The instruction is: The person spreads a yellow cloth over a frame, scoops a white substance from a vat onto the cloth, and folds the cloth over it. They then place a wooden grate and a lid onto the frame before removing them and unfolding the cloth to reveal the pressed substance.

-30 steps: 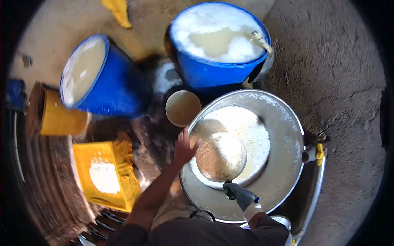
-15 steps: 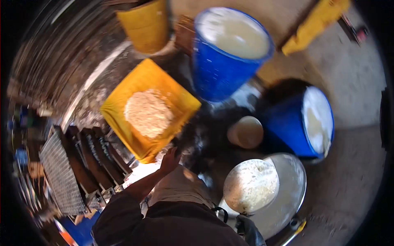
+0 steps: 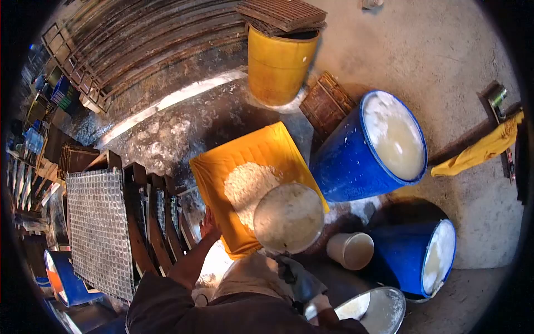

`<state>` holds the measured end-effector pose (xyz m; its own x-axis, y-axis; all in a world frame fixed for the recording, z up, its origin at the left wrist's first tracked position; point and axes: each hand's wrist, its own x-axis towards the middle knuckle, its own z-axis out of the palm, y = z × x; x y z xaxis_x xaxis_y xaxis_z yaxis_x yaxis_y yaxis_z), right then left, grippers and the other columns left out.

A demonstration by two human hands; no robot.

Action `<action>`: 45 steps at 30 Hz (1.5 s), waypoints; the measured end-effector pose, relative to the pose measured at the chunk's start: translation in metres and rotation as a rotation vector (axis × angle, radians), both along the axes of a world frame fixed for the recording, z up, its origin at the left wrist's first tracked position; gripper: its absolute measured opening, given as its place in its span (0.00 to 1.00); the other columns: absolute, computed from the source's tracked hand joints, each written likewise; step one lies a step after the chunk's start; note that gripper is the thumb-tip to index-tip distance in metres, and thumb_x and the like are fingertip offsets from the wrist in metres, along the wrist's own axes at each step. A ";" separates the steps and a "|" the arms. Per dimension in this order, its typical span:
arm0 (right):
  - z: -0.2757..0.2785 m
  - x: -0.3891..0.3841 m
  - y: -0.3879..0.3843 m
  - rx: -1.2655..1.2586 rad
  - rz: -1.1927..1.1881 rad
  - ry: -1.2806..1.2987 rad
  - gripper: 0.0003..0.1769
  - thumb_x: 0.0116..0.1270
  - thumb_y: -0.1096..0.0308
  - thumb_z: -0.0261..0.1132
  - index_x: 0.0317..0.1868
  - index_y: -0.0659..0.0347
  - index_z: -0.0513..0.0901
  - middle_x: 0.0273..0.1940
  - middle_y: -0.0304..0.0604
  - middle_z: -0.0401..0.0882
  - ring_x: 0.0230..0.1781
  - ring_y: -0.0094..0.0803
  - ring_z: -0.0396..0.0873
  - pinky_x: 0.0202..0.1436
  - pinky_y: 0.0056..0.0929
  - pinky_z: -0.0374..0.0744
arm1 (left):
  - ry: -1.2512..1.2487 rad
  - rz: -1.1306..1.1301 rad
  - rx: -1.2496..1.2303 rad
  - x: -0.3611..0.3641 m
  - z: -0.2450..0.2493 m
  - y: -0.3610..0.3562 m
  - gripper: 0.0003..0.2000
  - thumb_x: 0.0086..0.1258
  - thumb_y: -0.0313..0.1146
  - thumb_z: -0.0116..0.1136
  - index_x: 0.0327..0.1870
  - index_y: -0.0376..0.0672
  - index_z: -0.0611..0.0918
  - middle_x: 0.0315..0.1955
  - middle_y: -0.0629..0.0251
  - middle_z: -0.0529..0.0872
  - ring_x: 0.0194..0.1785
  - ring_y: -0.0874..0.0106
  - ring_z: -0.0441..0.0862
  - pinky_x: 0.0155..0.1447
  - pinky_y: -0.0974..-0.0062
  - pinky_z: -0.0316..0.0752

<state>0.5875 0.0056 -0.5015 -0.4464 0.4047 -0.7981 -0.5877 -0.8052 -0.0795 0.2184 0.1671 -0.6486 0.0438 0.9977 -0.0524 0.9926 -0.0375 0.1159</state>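
My right hand (image 3: 305,280), in a dark glove, is closed on the near side of a round bucket (image 3: 289,218) of cloudy, whitish liquid. The bucket is over the near right part of a square frame lined with yellow cloth (image 3: 266,143). A heap of pale, crumbly curd (image 3: 247,183) lies on the cloth, partly hidden by the bucket. My bare left hand (image 3: 209,227) is at the left edge of the cloth, fingers stretched out; whether it presses on the edge is hard to see.
Two blue barrels (image 3: 339,167) with whitish contents stand at right, beside a smaller pale bucket (image 3: 350,250). A wide metal basin (image 3: 389,312) is near my right side. Metal racks with a mesh panel (image 3: 97,228) stand at left. A yellow barrel (image 3: 281,69) is at the back.
The bucket in my right hand has moved from over the metal basin to over the yellow cloth. My view has turned, and my left hand is still by the cloth's edge.
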 end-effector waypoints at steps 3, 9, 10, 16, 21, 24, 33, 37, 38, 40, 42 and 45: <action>-0.047 -0.020 0.066 0.114 0.043 0.179 0.12 0.74 0.61 0.59 0.30 0.50 0.74 0.18 0.29 0.69 0.15 0.22 0.67 0.17 0.23 0.67 | -0.118 0.026 -0.263 0.009 0.030 0.009 0.48 0.65 0.43 0.58 0.81 0.44 0.42 0.82 0.58 0.34 0.80 0.59 0.54 0.74 0.42 0.55; -0.030 -0.052 0.143 0.221 -0.099 -0.176 0.12 0.73 0.61 0.62 0.29 0.49 0.74 0.22 0.30 0.72 0.17 0.20 0.69 0.23 0.23 0.71 | -0.098 0.060 -0.475 0.009 0.041 0.019 0.45 0.69 0.50 0.52 0.81 0.43 0.42 0.82 0.62 0.33 0.82 0.65 0.48 0.76 0.41 0.49; -0.035 -0.051 0.153 0.240 -0.139 -0.217 0.11 0.73 0.61 0.62 0.30 0.51 0.75 0.23 0.31 0.74 0.18 0.23 0.71 0.23 0.25 0.72 | -0.109 0.079 -0.544 0.012 0.052 0.023 0.44 0.71 0.53 0.48 0.81 0.42 0.43 0.82 0.62 0.33 0.83 0.67 0.44 0.77 0.42 0.47; -0.084 0.042 0.194 0.420 -0.421 -1.566 0.11 0.73 0.60 0.59 0.38 0.60 0.80 0.30 0.44 0.82 0.28 0.41 0.81 0.32 0.36 0.78 | -0.167 0.088 -0.574 0.014 0.061 0.028 0.45 0.69 0.55 0.49 0.81 0.43 0.46 0.82 0.60 0.35 0.83 0.65 0.44 0.78 0.46 0.48; -0.003 0.180 0.104 0.131 -0.759 -1.729 0.18 0.63 0.63 0.71 0.49 0.63 0.78 0.40 0.45 0.84 0.38 0.32 0.82 0.45 0.32 0.80 | -0.082 -0.025 -0.180 0.007 0.010 0.021 0.44 0.61 0.56 0.59 0.77 0.45 0.59 0.73 0.54 0.67 0.61 0.51 0.78 0.61 0.51 0.74; 0.036 0.231 -0.024 0.100 -1.060 -1.659 0.20 0.60 0.66 0.75 0.48 0.62 0.78 0.38 0.38 0.82 0.36 0.24 0.78 0.42 0.28 0.79 | -0.066 -0.251 0.205 0.054 -0.006 0.010 0.40 0.58 0.40 0.66 0.74 0.42 0.64 0.71 0.48 0.69 0.66 0.49 0.74 0.66 0.51 0.70; -0.029 0.181 -0.464 -0.462 -1.715 -0.694 0.12 0.66 0.66 0.66 0.48 0.57 0.78 0.26 0.39 0.73 0.18 0.31 0.73 0.19 0.33 0.77 | -0.557 -1.108 -0.245 0.433 0.083 -0.162 0.30 0.73 0.37 0.59 0.72 0.36 0.64 0.65 0.44 0.70 0.62 0.49 0.74 0.64 0.60 0.73; -0.116 0.163 -0.572 -0.786 -1.997 -0.611 0.13 0.71 0.60 0.61 0.49 0.59 0.76 0.25 0.41 0.72 0.20 0.35 0.76 0.20 0.42 0.80 | -0.671 -1.286 -0.518 0.591 0.117 -0.298 0.27 0.75 0.38 0.57 0.71 0.35 0.67 0.60 0.44 0.74 0.56 0.53 0.77 0.62 0.60 0.72; -0.141 0.168 -0.588 -0.946 -2.130 -0.592 0.14 0.72 0.58 0.58 0.51 0.57 0.76 0.26 0.42 0.74 0.22 0.40 0.77 0.24 0.49 0.82 | -0.649 -1.294 -0.550 0.622 0.132 -0.334 0.27 0.75 0.37 0.57 0.71 0.34 0.66 0.58 0.43 0.75 0.56 0.52 0.77 0.62 0.60 0.71; -0.175 0.181 -0.614 -1.073 -2.231 -0.553 0.13 0.72 0.58 0.57 0.50 0.56 0.76 0.26 0.41 0.74 0.22 0.39 0.77 0.23 0.47 0.81 | -0.656 -1.361 -0.530 0.663 0.126 -0.386 0.27 0.76 0.36 0.57 0.70 0.31 0.65 0.57 0.40 0.76 0.57 0.49 0.76 0.63 0.59 0.70; -0.203 0.202 -0.632 -1.109 -2.307 -0.517 0.13 0.72 0.57 0.57 0.49 0.55 0.76 0.26 0.40 0.74 0.22 0.37 0.77 0.23 0.45 0.80 | -0.653 -1.536 -0.290 0.685 0.101 -0.417 0.32 0.73 0.39 0.60 0.70 0.28 0.64 0.62 0.37 0.72 0.63 0.46 0.74 0.66 0.58 0.69; -0.242 0.247 -0.650 -1.067 -2.391 -0.456 0.12 0.72 0.57 0.57 0.48 0.53 0.76 0.26 0.38 0.74 0.22 0.35 0.76 0.22 0.42 0.78 | -0.416 -1.581 0.050 0.696 0.113 -0.457 0.37 0.69 0.43 0.62 0.71 0.26 0.62 0.64 0.36 0.71 0.66 0.44 0.72 0.68 0.55 0.67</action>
